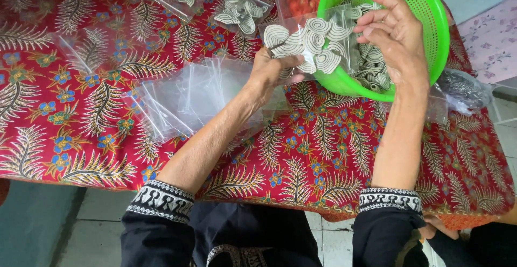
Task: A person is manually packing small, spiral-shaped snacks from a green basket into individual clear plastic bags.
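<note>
clear bag of spiral crackers (309, 43) pinched in left hand (269, 70); right hand (396, 35) arches over green colander (425, 8), fingers loosely together.

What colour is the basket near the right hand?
The basket is bright green with small holes, seen clearly in the head view.

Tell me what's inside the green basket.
The green basket holds black-and-white spiral snacks. The right hand and the clear bag in the left hand cover the rest.
</note>
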